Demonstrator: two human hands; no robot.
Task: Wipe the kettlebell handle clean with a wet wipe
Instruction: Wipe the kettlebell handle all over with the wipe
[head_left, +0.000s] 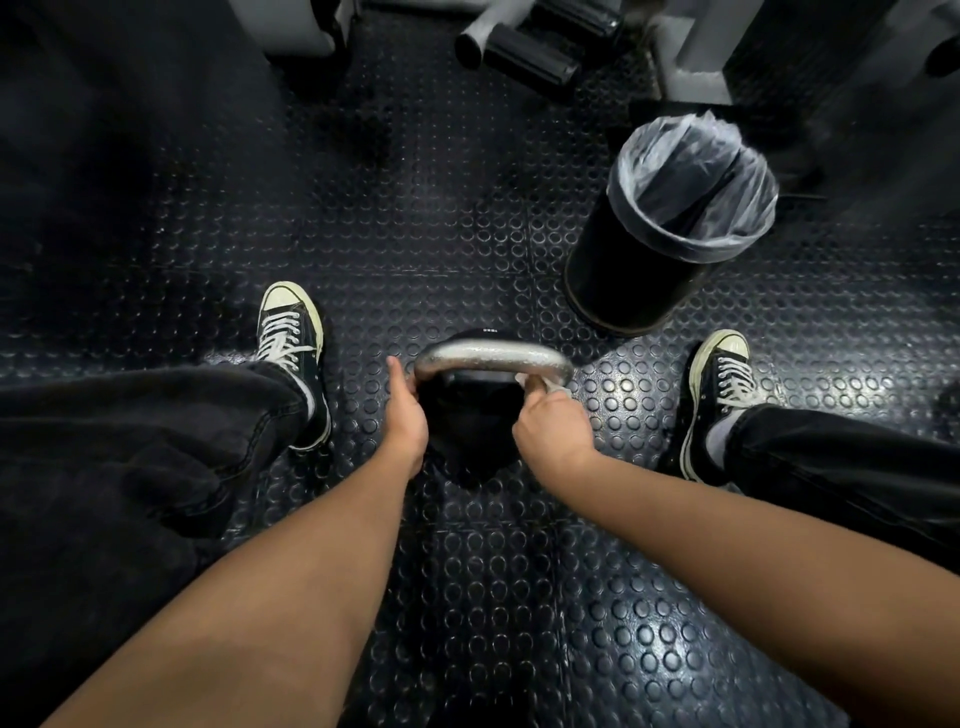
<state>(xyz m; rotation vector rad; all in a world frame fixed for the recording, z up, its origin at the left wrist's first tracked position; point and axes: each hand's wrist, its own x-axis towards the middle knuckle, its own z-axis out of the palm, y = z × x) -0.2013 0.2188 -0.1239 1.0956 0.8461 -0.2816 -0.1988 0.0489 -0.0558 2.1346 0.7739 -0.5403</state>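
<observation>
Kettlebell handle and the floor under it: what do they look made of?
Kettlebell handle: looks like bare polished metal, silvery with bright glints. Floor: probably black rubber or similar matting, with raised round studs and a dull sheen; the exact material cannot be told.

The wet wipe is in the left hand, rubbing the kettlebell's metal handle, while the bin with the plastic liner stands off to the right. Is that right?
Not quite. The head view shows the wet wipe in the right hand, pressed to the right end of the kettlebell handle. The left hand steadies the other end. The bin does stand to the right.
</observation>
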